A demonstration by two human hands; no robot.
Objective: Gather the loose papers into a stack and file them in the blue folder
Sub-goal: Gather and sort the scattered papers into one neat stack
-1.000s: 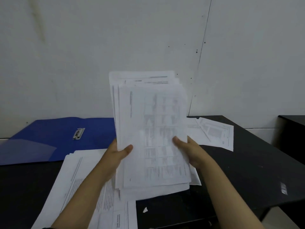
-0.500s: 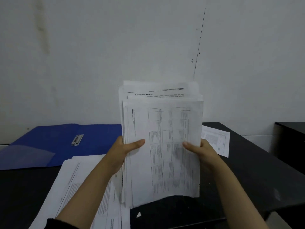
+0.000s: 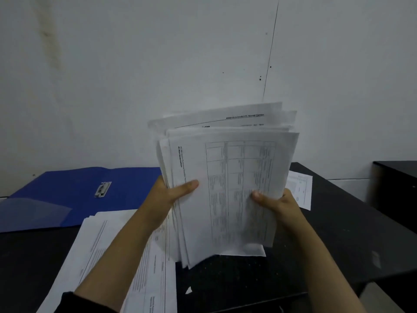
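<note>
I see my left hand (image 3: 167,197) and right hand (image 3: 277,203) gripping a stack of papers (image 3: 228,188) upright above the black bench (image 3: 338,240), thumbs across its table-printed front sheet; its print is too blurred to read. The blue folder (image 3: 74,193) lies open at the bench's far left corner, beside more loose sheets (image 3: 101,251).

I face a pale, off-white wall (image 3: 135,75) with a thin dark vertical seam (image 3: 270,53) running down it, a few small dark specks beside that line and a faint brownish streak toward the left. Below me spreads a black tabletop (image 3: 338,233). Off to my right stands a second dark piece of furniture (image 3: 397,184), with pale floor (image 3: 379,299) showing between. The light is dim and even
</note>
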